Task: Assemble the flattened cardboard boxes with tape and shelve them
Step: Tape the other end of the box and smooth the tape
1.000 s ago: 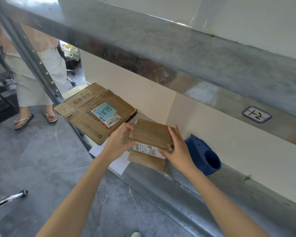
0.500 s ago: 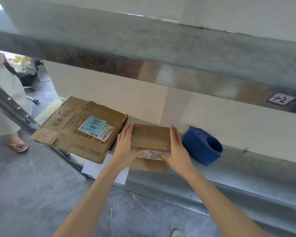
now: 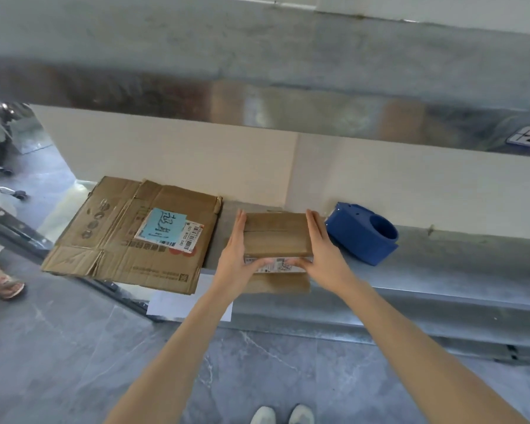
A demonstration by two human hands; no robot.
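the small box (image 3: 276,237) sits on the shelf (image 3: 441,270), with the flattened cardboard (image 3: 129,237) near on its left and the tape dispenser (image 3: 361,237) just beside it on the right; the left hand (image 3: 234,258) lies flat against its left side, the right hand (image 3: 322,255) against its right. the flattened cardboard overhangs the shelf's front edge; a sheet of paper (image 3: 178,304) pokes out beneath its near corner; an upper shelf (image 3: 257,87) runs above everything.
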